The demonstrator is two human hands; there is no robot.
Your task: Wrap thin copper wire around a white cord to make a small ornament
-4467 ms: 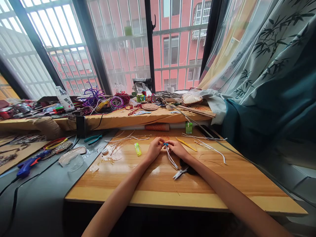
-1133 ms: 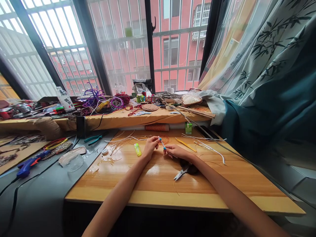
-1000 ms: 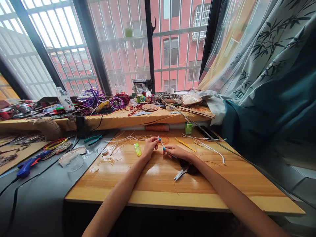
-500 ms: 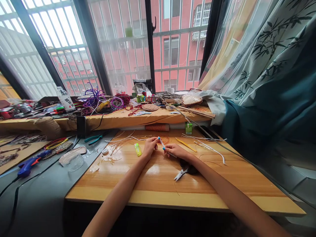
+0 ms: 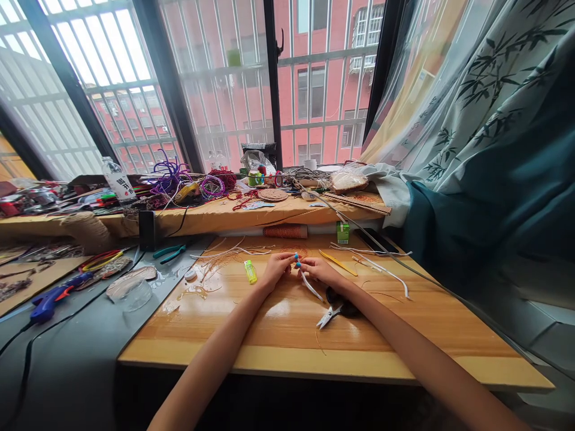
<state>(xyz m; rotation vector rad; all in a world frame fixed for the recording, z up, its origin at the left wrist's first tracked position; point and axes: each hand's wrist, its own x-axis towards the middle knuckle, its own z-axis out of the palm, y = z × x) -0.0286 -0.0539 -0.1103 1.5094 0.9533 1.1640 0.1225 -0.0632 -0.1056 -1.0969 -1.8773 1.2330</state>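
Both my hands meet over the middle of the wooden table (image 5: 404, 335). My left hand (image 5: 277, 268) and my right hand (image 5: 320, 270) each pinch the top of a thin white strip (image 5: 309, 286), fingers closed on it. The strip hangs from the fingertips down and to the right, its end near the tabletop. A small pair of scissors with black handles (image 5: 335, 306) lies on the table just under my right wrist. A yellow-green lighter (image 5: 250, 271) lies to the left of my left hand.
Loose orange and white strands (image 5: 224, 256) lie behind the hands, a yellow tweezer (image 5: 338, 262) and white strips (image 5: 386, 272) to the right. A cluttered shelf (image 5: 215, 216) runs along the window. Teal pliers (image 5: 169, 252) and a blue glue gun (image 5: 54, 297) lie left. A curtain (image 5: 494, 149) hangs right.
The hands have come closer together. The white strip, which pointed up between the fingertips a second ago, now hangs down and to the right below them.
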